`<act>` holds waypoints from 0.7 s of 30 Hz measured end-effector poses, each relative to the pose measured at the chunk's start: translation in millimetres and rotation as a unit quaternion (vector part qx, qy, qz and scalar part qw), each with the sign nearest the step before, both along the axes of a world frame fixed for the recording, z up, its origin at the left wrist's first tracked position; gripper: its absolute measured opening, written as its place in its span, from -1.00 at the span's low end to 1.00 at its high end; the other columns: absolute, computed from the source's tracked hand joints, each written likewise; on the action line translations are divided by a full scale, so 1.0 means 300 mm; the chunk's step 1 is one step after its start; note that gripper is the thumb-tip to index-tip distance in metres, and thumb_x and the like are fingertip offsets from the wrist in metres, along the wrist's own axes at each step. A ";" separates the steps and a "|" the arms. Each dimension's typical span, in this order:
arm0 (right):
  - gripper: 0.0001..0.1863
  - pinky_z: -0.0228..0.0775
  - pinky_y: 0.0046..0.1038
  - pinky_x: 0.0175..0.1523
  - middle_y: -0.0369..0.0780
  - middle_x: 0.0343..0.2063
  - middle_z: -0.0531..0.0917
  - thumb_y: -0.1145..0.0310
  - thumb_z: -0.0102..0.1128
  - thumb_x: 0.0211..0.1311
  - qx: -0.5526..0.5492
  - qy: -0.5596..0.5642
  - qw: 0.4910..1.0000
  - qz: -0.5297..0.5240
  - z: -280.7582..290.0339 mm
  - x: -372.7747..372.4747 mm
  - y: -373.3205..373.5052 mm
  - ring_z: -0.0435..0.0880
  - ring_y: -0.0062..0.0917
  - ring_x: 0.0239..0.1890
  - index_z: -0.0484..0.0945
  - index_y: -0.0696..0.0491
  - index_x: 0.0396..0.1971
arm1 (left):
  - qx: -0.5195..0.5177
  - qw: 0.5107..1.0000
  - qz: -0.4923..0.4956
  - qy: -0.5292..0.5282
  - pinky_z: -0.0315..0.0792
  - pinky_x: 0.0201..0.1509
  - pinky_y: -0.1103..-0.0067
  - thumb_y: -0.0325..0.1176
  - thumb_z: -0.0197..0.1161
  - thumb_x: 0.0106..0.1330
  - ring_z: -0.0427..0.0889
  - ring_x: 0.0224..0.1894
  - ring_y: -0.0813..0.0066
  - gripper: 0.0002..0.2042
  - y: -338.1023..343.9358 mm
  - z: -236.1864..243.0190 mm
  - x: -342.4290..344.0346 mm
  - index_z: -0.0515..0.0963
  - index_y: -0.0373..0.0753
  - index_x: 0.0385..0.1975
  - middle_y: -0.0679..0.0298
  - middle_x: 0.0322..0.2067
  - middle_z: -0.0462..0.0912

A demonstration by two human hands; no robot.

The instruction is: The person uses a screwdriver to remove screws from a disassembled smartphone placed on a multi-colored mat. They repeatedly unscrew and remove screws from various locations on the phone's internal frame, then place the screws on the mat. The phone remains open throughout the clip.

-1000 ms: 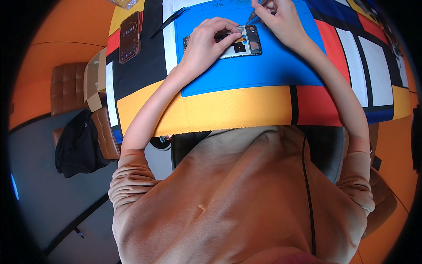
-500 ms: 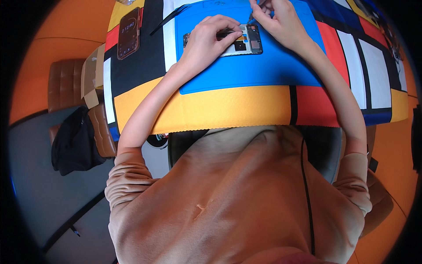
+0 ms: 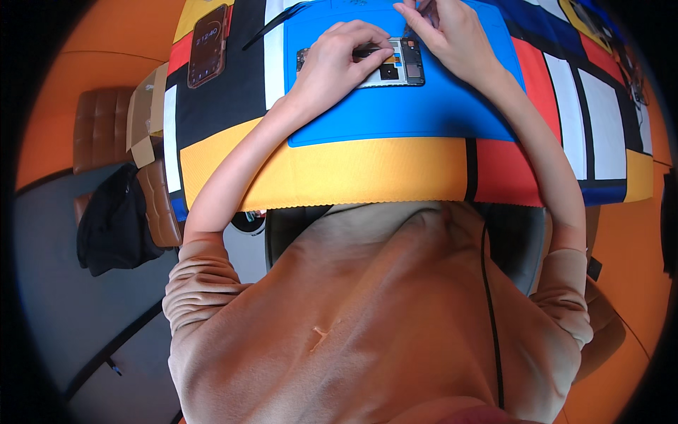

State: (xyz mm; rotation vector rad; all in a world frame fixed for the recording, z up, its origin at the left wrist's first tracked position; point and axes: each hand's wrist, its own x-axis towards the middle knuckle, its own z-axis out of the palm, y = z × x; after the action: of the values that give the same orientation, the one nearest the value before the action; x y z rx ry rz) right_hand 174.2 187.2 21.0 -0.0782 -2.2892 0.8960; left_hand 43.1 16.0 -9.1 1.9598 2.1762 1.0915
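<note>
An opened smartphone (image 3: 414,73) lies on a blue work mat (image 3: 395,120), its inner parts exposed: a silvery plate, a black square and a small orange-yellow piece. My left hand (image 3: 344,55) lies across the phone and covers its middle. Thumb and fingertips of that hand close together over the inner parts; what is pinched there is too small to make out. My right hand (image 3: 455,39) is just beyond the phone's right end, fingers closed round a slim tool (image 3: 407,30) that points down by the phone's far edge. The tool's upper part is cut off or hidden.
Dark tweezers (image 3: 272,27) lie across the mat's left edge. Farther left, a second phone (image 3: 207,46) with a lit screen rests on the colour-blocked tablecloth (image 3: 325,169). Cables (image 3: 635,81) lie at the far right. Beside the table stand a cardboard box (image 3: 147,106) and a brown chair (image 3: 102,131).
The slim tool and my right fingers have shifted slightly. My left hand keeps its pinch over the phone, and the whole view has moved a little.
</note>
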 end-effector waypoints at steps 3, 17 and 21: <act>-0.77 0.45 -0.28 -0.23 -0.17 -0.44 0.52 0.47 0.17 0.34 0.073 0.034 0.997 0.003 0.001 -0.009 0.006 0.56 -0.23 -0.39 0.33 0.13 -0.12 | -0.010 1.000 0.005 0.000 0.66 0.06 0.47 -0.29 0.33 0.41 0.70 -0.01 0.37 -0.81 0.000 0.000 0.003 0.74 -0.25 -0.15 0.22 -0.03 0.72; -0.77 0.45 -0.31 -0.15 -0.13 -0.36 0.51 0.56 0.17 0.20 0.043 0.080 0.995 0.048 -0.012 -0.020 0.017 0.55 -0.27 -0.30 0.39 0.13 -0.16 | 0.031 0.999 -0.004 -0.013 0.60 -0.04 0.46 -0.30 0.35 0.37 0.64 -0.06 0.33 -0.84 0.006 -0.025 -0.003 0.74 -0.24 -0.23 0.26 -0.12 0.73; -0.75 0.44 -0.33 -0.16 -0.15 -0.39 0.49 0.58 0.15 0.17 0.044 0.045 0.998 0.021 -0.001 -0.009 0.018 0.53 -0.29 -0.33 0.40 0.14 -0.14 | 0.032 0.999 -0.005 -0.012 0.60 -0.03 0.44 -0.30 0.35 0.37 0.64 -0.06 0.31 -0.84 0.006 -0.016 0.003 0.74 -0.25 -0.23 0.26 -0.12 0.73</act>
State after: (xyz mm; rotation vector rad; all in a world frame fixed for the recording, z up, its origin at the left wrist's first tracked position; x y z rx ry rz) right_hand 171.5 192.7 20.7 0.0481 -2.2506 0.8014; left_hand 43.9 17.9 -13.9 1.9695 2.1446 1.1911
